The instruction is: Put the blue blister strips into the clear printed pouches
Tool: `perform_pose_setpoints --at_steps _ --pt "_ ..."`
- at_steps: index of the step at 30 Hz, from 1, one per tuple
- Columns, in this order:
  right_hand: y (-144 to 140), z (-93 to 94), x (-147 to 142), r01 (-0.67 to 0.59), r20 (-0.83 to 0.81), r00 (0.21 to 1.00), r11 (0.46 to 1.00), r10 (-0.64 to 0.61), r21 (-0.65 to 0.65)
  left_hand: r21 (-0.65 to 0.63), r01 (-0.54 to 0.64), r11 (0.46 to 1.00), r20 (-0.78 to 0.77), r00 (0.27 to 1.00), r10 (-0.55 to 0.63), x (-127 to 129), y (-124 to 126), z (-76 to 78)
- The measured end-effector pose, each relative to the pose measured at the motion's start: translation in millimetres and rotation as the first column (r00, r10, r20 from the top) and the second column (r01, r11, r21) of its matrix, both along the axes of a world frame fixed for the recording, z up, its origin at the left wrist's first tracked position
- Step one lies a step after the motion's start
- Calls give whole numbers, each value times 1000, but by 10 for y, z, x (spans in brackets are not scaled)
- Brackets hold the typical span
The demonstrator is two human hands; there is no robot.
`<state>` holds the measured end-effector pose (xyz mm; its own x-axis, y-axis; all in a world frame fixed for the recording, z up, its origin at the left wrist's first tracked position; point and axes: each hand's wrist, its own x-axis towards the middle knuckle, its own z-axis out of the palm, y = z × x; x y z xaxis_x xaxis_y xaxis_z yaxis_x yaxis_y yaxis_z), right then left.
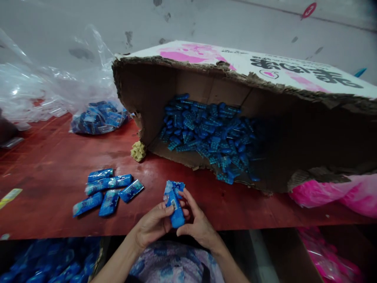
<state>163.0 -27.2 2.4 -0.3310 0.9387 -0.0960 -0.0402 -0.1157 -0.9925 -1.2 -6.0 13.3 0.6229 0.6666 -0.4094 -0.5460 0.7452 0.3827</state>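
A small blue packet [176,214] with a white barcode label is held between both hands, just past the table's front edge. My left hand [156,224] grips it from the left, the thumb pressed on its face near the label. My right hand [198,226] is curled around its right side, index finger by the upper end and thumb near the lower end. The packet's upper end looks like loose, crinkled wrapper [178,186]. To the left of my hands, several similar glossy blue packets [109,202] lie in a loose group on the red table [165,167].
A torn-edged cardboard box [182,59] lies on its side, holding many small blue pieces [212,129]. A clear bag [98,118] of blue packets stands behind left, beside a crumpled yellowish lump [138,151]. Pink wrapping [318,192] lies right. Blue items [59,259] fill a container below.
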Motion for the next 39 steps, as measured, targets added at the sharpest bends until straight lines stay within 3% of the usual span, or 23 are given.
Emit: perform_pose_setpoints --at_steps 4,9,14,17,19,21,22,25,27,29,31,32,36,39 --pt "45 26 41 -66 -21 998 998 66 4 88 127 988 43 990 -131 -12 26 21" --pt "28 34 33 -120 -88 989 993 118 -8 86 149 985 39 988 -152 37 -17 40" --pt "3 -25 -57 -61 -172 983 998 60 1 -31 -61 998 -58 997 59 184 -146 24" --pt "-11 -58 -104 0 -57 998 997 5 74 -87 -195 977 -102 977 186 244 -198 5" --pt "0 -55 -113 8 106 994 988 -25 156 -108 -284 953 -148 952 267 196 -172 15" --pt "45 -41 -107 -1 314 945 964 -86 266 -116 -436 892 -191 891 411 33 -89 45" --pt "81 -36 -104 -13 420 898 945 -133 327 -112 -538 835 -205 835 510 -91 -32 65" --pt "229 -47 -109 -66 667 688 890 -287 451 -67 -799 598 -160 600 784 -551 138 122" --pt "336 -81 -135 -93 764 545 880 -346 465 -114 -843 526 -112 537 836 -818 206 142" --pt "427 -130 -176 -113 820 423 875 -386 471 -167 -850 499 -125 520 845 -960 219 136" --pt "486 -183 -220 -136 845 341 868 -412 478 -171 -839 516 -184 542 820 -944 186 103" --pt "504 -208 -240 -148 850 318 864 -420 482 -157 -818 553 -221 575 788 -881 158 80" --pt "526 -267 -291 -183 860 279 855 -428 485 -101 -594 798 -383 764 520 -443 37 -14" --pt "544 -267 -296 -213 868 254 851 -427 480 -30 -459 888 -460 795 396 -144 -6 -59"
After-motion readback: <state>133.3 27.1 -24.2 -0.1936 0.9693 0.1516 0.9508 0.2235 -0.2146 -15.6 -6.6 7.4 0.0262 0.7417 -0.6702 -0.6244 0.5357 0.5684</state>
